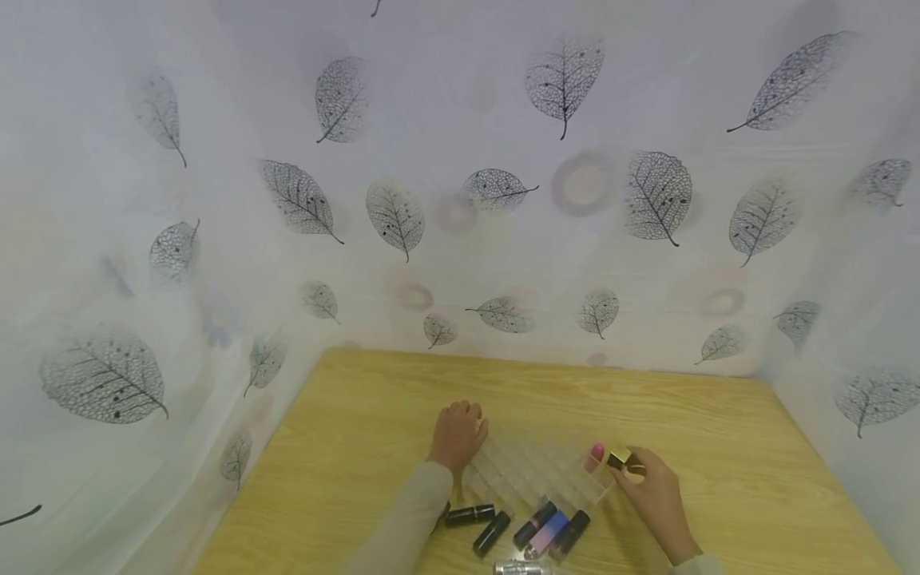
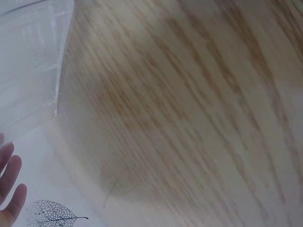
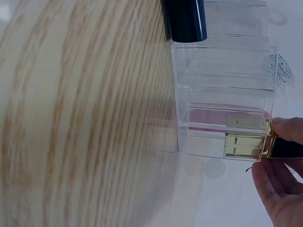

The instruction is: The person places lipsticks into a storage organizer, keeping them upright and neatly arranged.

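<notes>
A clear compartment organizer [image 1: 528, 463] sits on the table. My left hand [image 1: 458, 435] is at its far left corner, its fingers [image 2: 10, 177] loosely extended beside the clear wall in the left wrist view. Between thumb and fingers, my right hand [image 1: 656, 483] pinches a black-and-gold lipstick [image 1: 620, 458] at the organizer's right end. Seen from the right wrist, the lipstick's gold part [image 3: 244, 144] shows at an end compartment and its black end is in the fingers. A pink lipstick [image 1: 595, 457] stands in a compartment close to it.
Several lipsticks lie in front of the organizer: black tubes [image 1: 492, 533], a blue-to-pink one [image 1: 546, 533] and a dark one [image 1: 570, 533]. A silver item [image 1: 521, 568] is at the bottom edge of the head view. Leaf-print sheeting [image 1: 496, 239] encloses the wooden table [image 1: 388, 383].
</notes>
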The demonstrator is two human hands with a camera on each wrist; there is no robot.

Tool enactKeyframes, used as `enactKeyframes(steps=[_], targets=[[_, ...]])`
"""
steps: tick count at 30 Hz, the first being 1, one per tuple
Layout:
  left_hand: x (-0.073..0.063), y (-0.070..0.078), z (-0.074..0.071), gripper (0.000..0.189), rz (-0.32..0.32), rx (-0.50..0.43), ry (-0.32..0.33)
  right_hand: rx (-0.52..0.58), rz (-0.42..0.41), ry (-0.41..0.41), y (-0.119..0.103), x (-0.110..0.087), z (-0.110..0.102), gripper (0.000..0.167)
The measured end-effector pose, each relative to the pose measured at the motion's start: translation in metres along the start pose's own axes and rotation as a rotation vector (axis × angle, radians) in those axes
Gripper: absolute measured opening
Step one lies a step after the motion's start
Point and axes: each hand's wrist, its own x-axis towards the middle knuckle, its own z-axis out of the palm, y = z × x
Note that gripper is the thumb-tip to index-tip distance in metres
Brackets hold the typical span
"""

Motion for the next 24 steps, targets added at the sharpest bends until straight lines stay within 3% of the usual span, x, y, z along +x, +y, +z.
enactKeyframes(steps=[16, 24], targets=[[-0.0002, -0.0007, 0.0005, 0.014, 0.013, 0.006, 0.016, 0.012, -0.014, -0.021, -0.0011, 0.0005, -0.0017, 0.039], [0.0001, -0.0002, -0.0008, 0.014, 0.008, 0.013, -0.006, 0.018, -0.001, -0.019, -0.0015, -0.0001, -0.0015, 0.037]])
